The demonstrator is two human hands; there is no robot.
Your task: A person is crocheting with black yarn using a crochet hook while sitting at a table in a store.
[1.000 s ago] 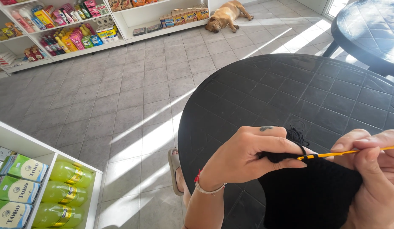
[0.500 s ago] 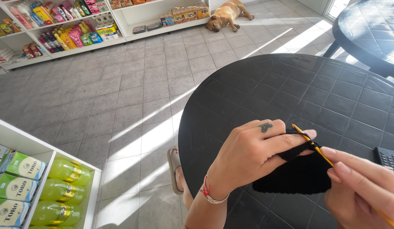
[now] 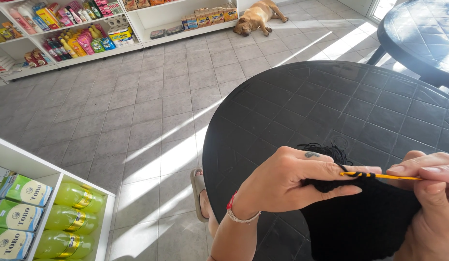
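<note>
My left hand (image 3: 292,181) pinches the top edge of a black crocheted piece (image 3: 360,222) between thumb and fingers, with black yarn (image 3: 331,152) running over the index finger. My right hand (image 3: 435,203) grips a thin yellow crochet hook (image 3: 379,176), held level with its tip pushed into the black stitches beside my left fingertips. Both hands hover over the near edge of a round black plastic table (image 3: 331,106). A red bracelet sits on my left wrist.
A second dark round table (image 3: 423,34) stands at the far right. A tan dog (image 3: 258,17) lies on the grey tiled floor by white shelves (image 3: 152,36) of goods. A low shelf (image 3: 26,166) with green bottles is at my left. My sandalled foot (image 3: 199,193) shows below.
The hook has swung from a steep diagonal back to level, and my right hand has risen closer to my left. The black piece now hangs lower in front of me.
</note>
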